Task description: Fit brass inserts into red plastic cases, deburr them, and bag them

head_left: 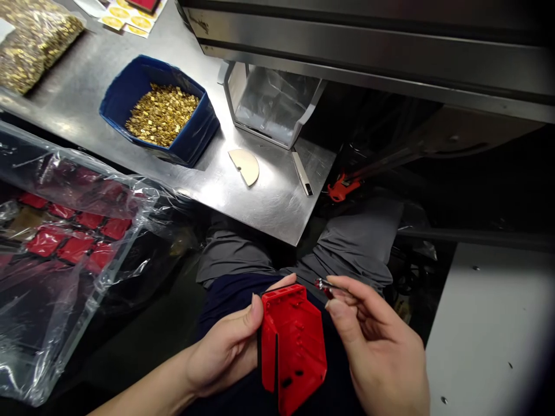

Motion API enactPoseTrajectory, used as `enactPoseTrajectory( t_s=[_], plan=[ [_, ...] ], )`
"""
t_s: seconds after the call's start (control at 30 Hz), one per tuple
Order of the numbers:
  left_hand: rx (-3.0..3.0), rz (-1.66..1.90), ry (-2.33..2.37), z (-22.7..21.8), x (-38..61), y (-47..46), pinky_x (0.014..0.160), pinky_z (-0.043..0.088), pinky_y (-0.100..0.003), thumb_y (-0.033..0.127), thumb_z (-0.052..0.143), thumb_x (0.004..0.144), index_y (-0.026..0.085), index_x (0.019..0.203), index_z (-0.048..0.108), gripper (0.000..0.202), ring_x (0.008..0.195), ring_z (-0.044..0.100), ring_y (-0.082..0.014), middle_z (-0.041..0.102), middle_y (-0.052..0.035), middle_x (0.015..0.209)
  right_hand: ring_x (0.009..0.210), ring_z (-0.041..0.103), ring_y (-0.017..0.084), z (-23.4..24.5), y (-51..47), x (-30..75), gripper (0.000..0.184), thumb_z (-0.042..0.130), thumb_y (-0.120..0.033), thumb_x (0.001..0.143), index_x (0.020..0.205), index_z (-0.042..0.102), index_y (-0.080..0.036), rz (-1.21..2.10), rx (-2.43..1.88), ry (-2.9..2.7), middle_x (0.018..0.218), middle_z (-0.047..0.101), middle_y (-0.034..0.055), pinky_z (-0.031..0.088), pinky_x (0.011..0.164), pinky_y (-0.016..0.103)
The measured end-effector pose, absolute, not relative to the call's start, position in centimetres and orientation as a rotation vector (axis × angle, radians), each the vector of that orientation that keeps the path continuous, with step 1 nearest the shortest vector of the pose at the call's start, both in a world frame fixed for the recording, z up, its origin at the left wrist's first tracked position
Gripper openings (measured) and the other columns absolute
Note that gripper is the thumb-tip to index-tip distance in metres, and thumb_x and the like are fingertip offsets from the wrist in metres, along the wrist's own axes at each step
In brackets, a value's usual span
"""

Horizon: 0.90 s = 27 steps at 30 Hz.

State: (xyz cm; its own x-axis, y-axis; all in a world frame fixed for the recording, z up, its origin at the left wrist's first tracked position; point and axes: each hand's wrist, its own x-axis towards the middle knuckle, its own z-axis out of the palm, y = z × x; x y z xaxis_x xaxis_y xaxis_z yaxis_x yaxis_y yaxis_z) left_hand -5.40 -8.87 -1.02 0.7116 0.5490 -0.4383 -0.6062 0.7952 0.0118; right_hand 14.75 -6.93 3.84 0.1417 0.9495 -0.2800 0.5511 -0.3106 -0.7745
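Observation:
My left hand (236,338) is closed round the left side of a red plastic housing (299,346), its hollow inside with small posts facing up. The housing is over my lap. Just right of its upper edge, my right hand (377,341) pinches a small dark and shiny piece (323,284) between thumb and fingertips. That piece is too small to name, and it is apart from the housing.
On the metal table (277,214) stand a blue bin (203,138) of brass-coloured parts, a clear bin (273,110), a cream half-disc (246,166) and a cutter-like tool (302,173). At left, a plastic-lined crate (104,300) holds red parts. An orange-handled tool (342,188) hangs beyond the table's corner.

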Motion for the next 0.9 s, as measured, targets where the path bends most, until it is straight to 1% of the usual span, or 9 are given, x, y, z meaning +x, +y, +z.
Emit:
enactPoseTrajectory(
  t_s=[0.1,0.17,0.23,0.33,0.43,0.5,0.67,0.77,0.9],
  plan=[
    [-0.134,0.674,0.4,-1.4,-5.6,-9.3,0.126,0.019,-0.049,0.044,0.033,0.105,0.024,0.155,0.036,0.054,0.144,0.044,-0.0274,0.053,-0.0137,0.152,0.056,0.066,0.011,4.5,-7.4,14.0,0.021,0.068,-0.034,0.089,0.106,0.073,-0.024,1.116,-1.875,-1.586,0.075,0.072,-0.001,0.054,0.05,0.017],
    [-0.122,0.686,0.408,-1.4,-5.6,-9.5,0.124,0.021,-0.051,0.044,0.035,0.104,0.023,0.156,0.035,0.055,0.141,0.048,-0.0286,0.055,-0.015,0.149,0.046,0.057,0.009,4.7,-7.8,13.1,0.017,0.066,-0.032,0.09,0.103,0.073,-0.024,1.17,-1.8,-1.655,0.07,0.069,-0.0029,0.049,0.045,0.017],
    [-0.09,0.698,0.409,-1.3,-5.7,-9.7,0.122,0.025,-0.053,0.042,0.04,0.103,0.024,0.156,0.034,0.056,0.138,0.051,-0.0306,0.056,-0.0152,0.149,0.042,0.054,0.007,4.7,-8.2,12.2,0.016,0.065,-0.03,0.09,0.102,0.073,-0.024,1.198,-1.766,-1.659,0.069,0.068,-0.0034,0.045,0.041,0.017],
    [-0.056,0.695,0.412,-1.0,-5.9,-9.7,0.122,0.026,-0.053,0.04,0.049,0.1,0.028,0.156,0.034,0.059,0.137,0.052,-0.0321,0.053,-0.0135,0.151,0.045,0.06,0.008,4.4,-8.6,11.4,0.017,0.065,-0.028,0.087,0.101,0.074,-0.025,1.225,-1.771,-1.589,0.071,0.07,-0.0025,0.046,0.041,0.015],
    [-0.044,0.697,0.435,-0.7,-5.9,-9.5,0.124,0.024,-0.051,0.04,0.054,0.098,0.03,0.155,0.035,0.062,0.139,0.049,-0.032,0.053,-0.0112,0.152,0.042,0.056,0.008,4.1,-9.0,11.1,0.018,0.066,-0.027,0.085,0.1,0.075,-0.024,1.264,-1.766,-1.556,0.07,0.069,-0.0021,0.045,0.039,0.015],
    [-0.027,0.71,0.432,-0.6,-5.9,-9.5,0.124,0.024,-0.05,0.04,0.055,0.097,0.03,0.155,0.034,0.062,0.14,0.048,-0.0317,0.055,-0.01,0.151,0.04,0.052,0.007,4.0,-9.1,11.1,0.018,0.067,-0.027,0.084,0.099,0.076,-0.023,1.283,-1.76,-1.552,0.068,0.068,-0.0021,0.043,0.038,0.016],
    [-0.003,0.751,0.374,-0.8,-5.8,-9.4,0.124,0.024,-0.051,0.037,0.055,0.098,0.03,0.155,0.035,0.061,0.144,0.043,-0.0328,0.049,-0.0107,0.155,0.048,0.061,0.008,3.9,-9.0,11.3,0.017,0.065,-0.03,0.088,0.099,0.076,-0.024,1.317,-1.769,-1.512,0.072,0.071,-0.0016,0.048,0.044,0.014],
    [-0.011,0.762,0.358,-0.8,-5.8,-9.2,0.125,0.022,-0.051,0.035,0.054,0.098,0.03,0.155,0.036,0.059,0.147,0.038,-0.0327,0.047,-0.011,0.157,0.048,0.06,0.008,3.8,-8.8,11.1,0.015,0.064,-0.031,0.089,0.097,0.076,-0.026,1.338,-1.749,-1.489,0.07,0.071,-0.0029,0.048,0.045,0.014],
    [-0.041,0.736,0.366,-0.8,-5.9,-9.0,0.125,0.019,-0.052,0.036,0.054,0.098,0.032,0.157,0.029,0.064,0.148,0.037,-0.033,0.047,-0.0121,0.156,0.046,0.058,0.008,3.8,-8.8,10.8,0.014,0.064,-0.029,0.09,0.095,0.076,-0.025,1.333,-1.736,-1.465,0.067,0.07,-0.0035,0.048,0.045,0.014]
  ],
)
